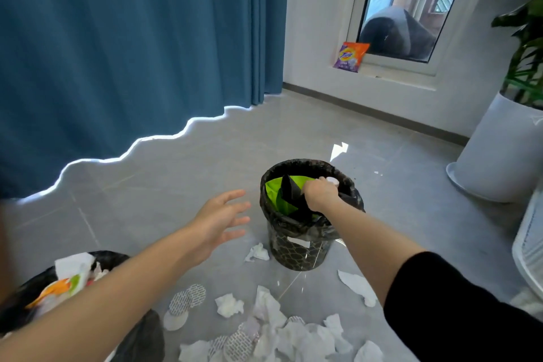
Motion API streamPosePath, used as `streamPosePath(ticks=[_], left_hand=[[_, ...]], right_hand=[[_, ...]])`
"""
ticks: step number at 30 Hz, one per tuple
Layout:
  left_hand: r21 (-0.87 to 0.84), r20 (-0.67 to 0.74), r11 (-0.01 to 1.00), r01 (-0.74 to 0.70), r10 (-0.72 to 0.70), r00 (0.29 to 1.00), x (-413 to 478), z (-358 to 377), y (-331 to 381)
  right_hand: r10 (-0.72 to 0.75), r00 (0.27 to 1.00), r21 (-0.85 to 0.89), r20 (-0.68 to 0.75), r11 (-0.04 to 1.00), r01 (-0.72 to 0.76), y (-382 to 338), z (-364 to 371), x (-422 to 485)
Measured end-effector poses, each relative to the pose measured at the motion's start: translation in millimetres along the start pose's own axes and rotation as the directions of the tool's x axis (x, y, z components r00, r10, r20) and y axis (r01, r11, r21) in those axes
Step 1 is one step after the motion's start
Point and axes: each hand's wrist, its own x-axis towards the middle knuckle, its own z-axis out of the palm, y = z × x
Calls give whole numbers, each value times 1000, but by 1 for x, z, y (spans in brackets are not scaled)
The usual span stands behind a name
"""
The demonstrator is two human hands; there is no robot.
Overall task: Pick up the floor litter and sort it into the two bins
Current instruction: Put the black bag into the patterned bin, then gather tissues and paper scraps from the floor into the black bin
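My right hand (320, 195) grips a white scrap (332, 181) over the far bin (293, 253); left hand (221, 219) spread, empty; tissues (269, 307) on near floor (176, 185); second bin (141, 338) near left.

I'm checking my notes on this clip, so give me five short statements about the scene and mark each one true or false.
1. The right hand is over the patterned bin and holds a small white item. True.
2. The left hand grips a crumpled tissue. False: its fingers are spread and it holds nothing.
3. All litter is off the floor. False: crumpled tissues and round seals lie there.
4. Something bright green lies inside the patterned bin. True.
5. The detergent bag lies on the floor among the tissues. False: it stands on the window ledge.
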Motion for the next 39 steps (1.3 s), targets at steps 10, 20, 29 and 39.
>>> streamPosePath(ticks=[10,20,29,39], left_hand=[[83,-57,996,31,-26,998,15,1,-18],[149,-4,988,33,-33,999,23,6,-43],[119,-4,993,-4,5,1000,37,26,-68],[256,-10,966,26,-24,1000,38,35,-182]], right_hand=[[-34,949,204,312,978,-32,15,60,31],[36,994,144,103,988,-51,6,46,-19],[-77,898,146,-434,977,154,-18,27,-71],[-14,996,278,87,961,-10,-39,110,-142]])
